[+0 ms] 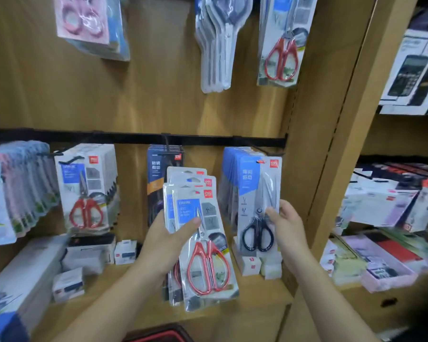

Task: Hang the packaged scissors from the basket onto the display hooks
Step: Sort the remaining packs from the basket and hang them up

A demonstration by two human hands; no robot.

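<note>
My left hand (167,239) grips a stack of several packaged red-handled scissors (203,245), thumb across the front pack, held upright before the shelf. My right hand (286,223) pinches the right edge of a pack of black-handled scissors (258,206) that hangs at the front of a row on a display hook (267,151). More red-handled packs (87,188) hang on a hook at the left. The black hook rail (134,138) runs across the wooden back panel. A sliver of the basket (158,335), dark with a red rim, shows at the bottom edge.
Dark-blue packs (164,164) hang on the middle hook behind my stack. Pink, white and red-handled scissor packs hang on the upper row. Small white boxes (125,251) sit on the wooden shelf below. A wooden upright (331,144) separates a neighbouring bay with calculators and stationery.
</note>
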